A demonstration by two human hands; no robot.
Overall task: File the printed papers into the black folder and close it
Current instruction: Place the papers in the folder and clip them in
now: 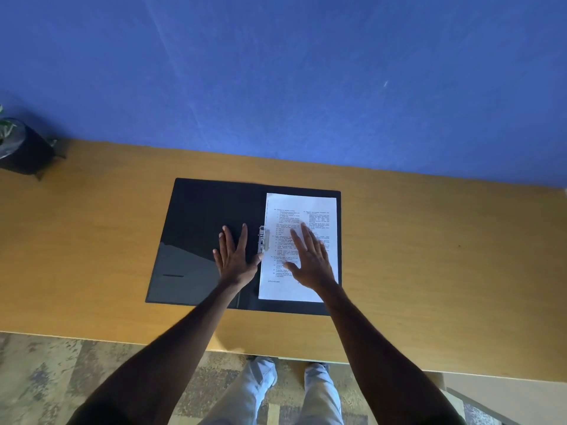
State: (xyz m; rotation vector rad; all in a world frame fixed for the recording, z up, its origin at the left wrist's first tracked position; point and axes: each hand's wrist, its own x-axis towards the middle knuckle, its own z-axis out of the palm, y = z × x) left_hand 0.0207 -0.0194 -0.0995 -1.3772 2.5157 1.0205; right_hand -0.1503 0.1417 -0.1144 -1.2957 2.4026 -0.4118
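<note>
Wooden orange-brown desk top (429,256) against a blue wall (306,72); mottled floor (46,378) at 6 o'clock; one dark plant pot (24,148) at 9 o'clock. One flat black folder (190,240), lying open at centre. One stack of white printed papers (302,207) on its 3 o'clock half, beside one metal clip (262,239) at the spine. Two hands: left hand (234,256) flat, fingers spread, on the bare inner cover; right hand (310,259) flat on the papers. Nothing grasped by either.
</note>
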